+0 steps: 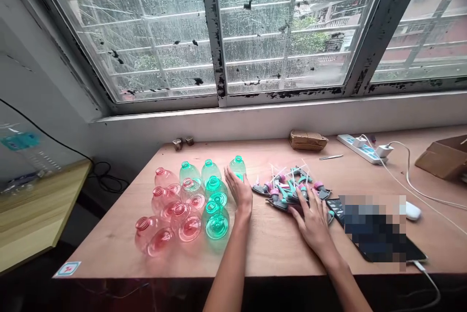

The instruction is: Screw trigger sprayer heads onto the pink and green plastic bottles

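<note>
left hand [240, 191] flat | upright translucent green plastic bottles [216, 191] just left | right hand [313, 214] spread over pink-grey-teal plastic spray-head heap [283, 190]

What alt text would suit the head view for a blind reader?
A person's right hand is over a pile of spray heads on a wooden table; the left hand is beside transparent pink bottles and green bottles. A window stands behind.

Five red bottles [155, 240] and five green bottles [217, 225], all translucent and capless, stand grouped on the desk [272, 251]; right of them lie what look like spray heads [276, 194], pink, teal and grey, heaped in a tangle.
</note>
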`<state>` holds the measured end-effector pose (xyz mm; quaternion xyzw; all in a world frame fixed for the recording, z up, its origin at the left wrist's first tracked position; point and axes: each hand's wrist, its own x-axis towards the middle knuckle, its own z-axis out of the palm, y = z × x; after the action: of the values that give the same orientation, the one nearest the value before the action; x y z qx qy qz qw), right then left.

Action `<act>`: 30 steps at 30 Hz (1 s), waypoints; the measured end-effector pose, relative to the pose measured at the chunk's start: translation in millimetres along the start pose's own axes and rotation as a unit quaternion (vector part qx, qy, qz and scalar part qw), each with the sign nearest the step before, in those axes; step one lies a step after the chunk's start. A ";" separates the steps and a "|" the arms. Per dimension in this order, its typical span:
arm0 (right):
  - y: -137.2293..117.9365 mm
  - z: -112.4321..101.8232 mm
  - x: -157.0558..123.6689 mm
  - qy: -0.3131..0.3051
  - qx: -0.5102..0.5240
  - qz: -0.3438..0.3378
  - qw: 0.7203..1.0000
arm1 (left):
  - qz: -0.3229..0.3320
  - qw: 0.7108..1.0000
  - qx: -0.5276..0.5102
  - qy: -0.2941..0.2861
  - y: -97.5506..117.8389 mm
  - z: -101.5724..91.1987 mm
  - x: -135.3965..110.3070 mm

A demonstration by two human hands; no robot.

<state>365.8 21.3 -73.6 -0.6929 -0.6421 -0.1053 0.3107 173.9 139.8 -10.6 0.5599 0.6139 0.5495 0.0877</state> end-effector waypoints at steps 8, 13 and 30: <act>-14.2 -1.3 26.6 -0.018 0.006 -0.003 1.000 | 0.169 0.971 -0.113 -0.128 53.8 -64.0 -52.7; -47.9 -17.6 11.3 0.042 0.034 -0.049 0.997 | 0.346 0.843 -0.046 -0.409 27.8 -168.9 -90.0; -93.4 -28.4 -69.8 -0.084 0.032 -0.223 0.971 | 0.397 0.901 0.135 -0.110 -97.1 -187.6 -127.5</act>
<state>273.1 -54.0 -61.7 -0.5283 -0.8071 -0.0927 0.2466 26.4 -45.9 -79.1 0.8205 0.3954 0.3857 -0.1472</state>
